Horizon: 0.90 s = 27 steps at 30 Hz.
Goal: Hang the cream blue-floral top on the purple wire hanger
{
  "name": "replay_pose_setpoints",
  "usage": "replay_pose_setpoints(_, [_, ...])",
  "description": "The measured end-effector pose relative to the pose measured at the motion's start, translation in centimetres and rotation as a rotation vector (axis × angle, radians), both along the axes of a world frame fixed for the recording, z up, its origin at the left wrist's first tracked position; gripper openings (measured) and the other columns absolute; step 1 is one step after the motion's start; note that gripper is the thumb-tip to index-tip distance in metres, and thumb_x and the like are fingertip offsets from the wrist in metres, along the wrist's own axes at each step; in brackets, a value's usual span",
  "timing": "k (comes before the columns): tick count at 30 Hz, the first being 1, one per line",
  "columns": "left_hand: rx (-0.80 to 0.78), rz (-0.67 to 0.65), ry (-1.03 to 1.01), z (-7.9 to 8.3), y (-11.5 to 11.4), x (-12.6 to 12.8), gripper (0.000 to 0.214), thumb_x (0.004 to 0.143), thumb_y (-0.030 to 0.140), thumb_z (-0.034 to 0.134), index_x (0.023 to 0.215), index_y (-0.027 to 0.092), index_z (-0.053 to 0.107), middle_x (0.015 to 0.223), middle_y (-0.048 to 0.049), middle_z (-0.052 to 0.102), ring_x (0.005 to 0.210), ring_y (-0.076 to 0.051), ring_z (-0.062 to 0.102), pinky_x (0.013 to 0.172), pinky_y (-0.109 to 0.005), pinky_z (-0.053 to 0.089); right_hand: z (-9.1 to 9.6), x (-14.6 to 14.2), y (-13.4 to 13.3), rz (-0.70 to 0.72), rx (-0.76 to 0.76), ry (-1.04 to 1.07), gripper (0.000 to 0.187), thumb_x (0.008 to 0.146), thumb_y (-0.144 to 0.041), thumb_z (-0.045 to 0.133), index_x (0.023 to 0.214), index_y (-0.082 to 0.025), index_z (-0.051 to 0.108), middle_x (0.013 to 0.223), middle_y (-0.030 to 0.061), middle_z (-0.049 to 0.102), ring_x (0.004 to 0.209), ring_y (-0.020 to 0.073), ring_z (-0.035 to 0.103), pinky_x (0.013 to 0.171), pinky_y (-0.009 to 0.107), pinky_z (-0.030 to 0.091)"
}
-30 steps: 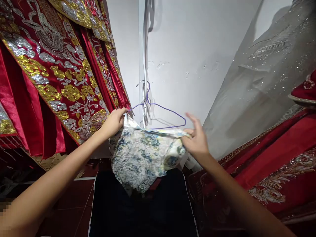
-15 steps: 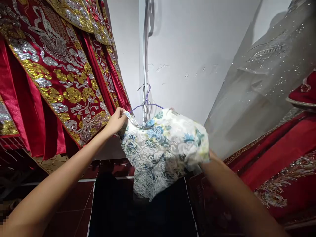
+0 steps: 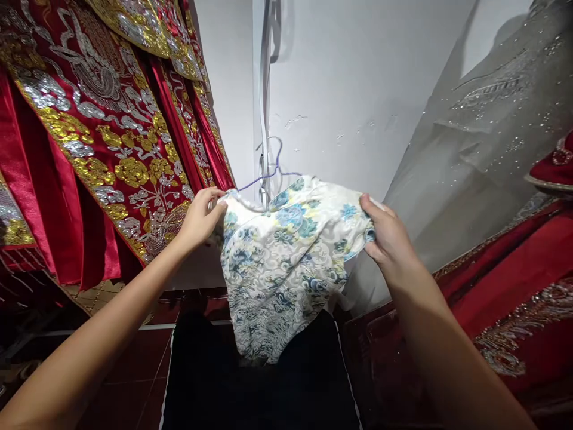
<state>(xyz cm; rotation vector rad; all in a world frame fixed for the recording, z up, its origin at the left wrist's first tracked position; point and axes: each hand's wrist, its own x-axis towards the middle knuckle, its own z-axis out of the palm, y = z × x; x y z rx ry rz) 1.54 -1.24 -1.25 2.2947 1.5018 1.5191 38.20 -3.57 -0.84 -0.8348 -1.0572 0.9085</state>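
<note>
A white garment with blue and yellow flower print [image 3: 286, 263] hangs in front of me over a thin purple wire hanger [image 3: 274, 170], whose hook and left arm show above the cloth. My left hand [image 3: 201, 216] is closed on the garment's upper left edge, by the hanger's left end. My right hand [image 3: 388, 236] is closed on the garment's upper right edge, thumb on top of the cloth. The lower part of the garment droops between my arms.
Red robes with gold and silver embroidery [image 3: 102, 137] hang close on the left. A grey sequinned cloth [image 3: 474, 143] and more red embroidered fabric [image 3: 514, 292] lie on the right. A white wall [image 3: 340, 89] stands behind, with a white cord running down it. Dark red floor tiles below.
The garment has gone from bunched below the bare hanger to spread over it. My right hand came out from under the cloth and now grips its right edge; both hands rose slightly.
</note>
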Motion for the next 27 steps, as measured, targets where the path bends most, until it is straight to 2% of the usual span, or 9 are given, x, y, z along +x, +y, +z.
replay_pose_setpoints(5, [0.132, -0.04, 0.004, 1.3, -2.8, 1.7, 0.039, 0.095, 0.039, 0.051, 0.13, 0.022, 0.055, 0.143, -0.0111, 0.048, 0.137, -0.028, 0.041, 0.115, -0.047, 0.033, -2.6, 0.0, -2.6, -0.355, 0.114, 0.231, 0.027, 0.082, -0.047, 0.068, 0.096, -0.024, 0.065, 0.101, 0.0092, 0.07, 0.098, 0.0301, 0.068, 0.074, 0.041, 0.061])
replay_pose_setpoints(8, [-0.219, -0.368, -0.23, 1.0, -4.8, 3.3, 0.039, 0.097, 0.046, 0.045, 0.118, 0.017, 0.061, 0.117, -0.0121, 0.065, 0.112, -0.025, 0.06, 0.102, -0.045, 0.046, -6.6, -1.5, -6.6, -0.561, 0.213, 0.007, 0.032, 0.089, -0.054, 0.054, 0.104, -0.028, 0.067, 0.092, 0.0088, 0.069, 0.088, 0.031, 0.068, 0.068, 0.045, 0.059])
replay_pose_setpoints(11, [-0.685, -0.681, -0.598, 0.4, -6.8, 5.4, 0.038, 0.097, 0.046, 0.044, 0.112, 0.015, 0.061, 0.104, -0.0128, 0.069, 0.094, -0.021, 0.066, 0.089, -0.039, 0.053, -8.7, -4.4, -10.4, -0.011, 0.377, -0.608, 0.033, 0.081, -0.057, 0.063, 0.106, -0.036, 0.07, 0.082, 0.0043, 0.071, 0.07, 0.0283, 0.067, 0.063, 0.044, 0.058])
replay_pose_setpoints(14, [-0.991, -0.709, -0.844, -0.2, -9.1, 6.4, 0.021, 0.09, 0.032, 0.059, 0.104, 0.017, 0.059, 0.087, -0.0062, 0.066, 0.069, -0.013, 0.063, 0.069, -0.028, 0.053, -8.0, -6.5, -11.4, 0.613, 0.488, -0.934, 0.047, 0.075, -0.056, 0.072, 0.118, -0.036, 0.069, 0.11, 0.0039, 0.073, 0.094, 0.0278, 0.069, 0.087, 0.04, 0.057])
replay_pose_setpoints(16, [-1.122, -0.695, -0.77, -0.5, -10.8, 5.9, 0.022, 0.087, 0.026, 0.065, 0.106, 0.018, 0.058, 0.075, 0.0004, 0.059, 0.049, -0.006, 0.046, 0.05, -0.019, 0.041, -7.2, -6.5, -9.9, 0.701, 0.469, -0.994, 0.04, 0.088, -0.051, 0.061, 0.123, -0.033, 0.068, 0.126, 0.0057, 0.067, 0.114, 0.0261, 0.064, 0.102, 0.039, 0.049])
replay_pose_setpoints(17, [-1.145, -0.684, -0.662, -0.6, -11.6, 5.3, 0.023, 0.087, 0.028, 0.065, 0.108, 0.019, 0.058, 0.071, 0.0027, 0.056, 0.044, -0.004, 0.038, 0.044, -0.017, 0.033, -7.0, -6.2, -8.7, 0.593, 0.421, -0.983, 0.036, 0.092, -0.048, 0.058, 0.123, -0.032, 0.068, 0.13, 0.0062, 0.064, 0.119, 0.0256, 0.061, 0.105, 0.04, 0.046])
replay_pose_setpoints(21, [-0.939, -0.578, -0.165, 0.2, -13.4, 2.6, 0.025, 0.095, 0.041, 0.055, 0.103, 0.02, 0.063, 0.061, 0.0036, 0.051, 0.052, -0.009, 0.042, 0.048, -0.02, 0.032, -8.0, -4.5, -3.5, 0.192, 0.24, -0.981, 0.049, 0.092, -0.047, 0.058, 0.139, -0.035, 0.054, 0.148, 0.0071, 0.046, 0.137, 0.0292, 0.043, 0.111, 0.047, 0.038])
replay_pose_setpoints(23, [-0.782, -0.501, -0.017, 1.0, -12.8, 1.2, 0.029, 0.097, 0.043, 0.049, 0.098, 0.019, 0.066, 0.06, 0.0024, 0.053, 0.057, -0.012, 0.048, 0.055, -0.022, 0.038, -8.8, -4.4, -1.9, 0.244, 0.238, -0.978, 0.046, 0.095, -0.047, 0.052, 0.138, -0.031, 0.055, 0.142, 0.0089, 0.052, 0.132, 0.0287, 0.048, 0.107, 0.044, 0.04])
replay_pose_setpoints(27, [-0.337, -0.219, 0.082, 1.9, -9.8, -0.8, 0.027, 0.095, 0.043, 0.053, 0.094, 0.019, 0.066, 0.078, -0.0027, 0.066, 0.072, -0.018, 0.061, 0.068, -0.028, 0.048, -8.1, -4.7, -0.1, 0.294, 0.206, -0.822, 0.04, 0.097, -0.05, 0.047, 0.094, -0.019, 0.071, 0.085, 0.0048, 0.067, 0.082, 0.0207, 0.063, 0.075, 0.032, 0.05])
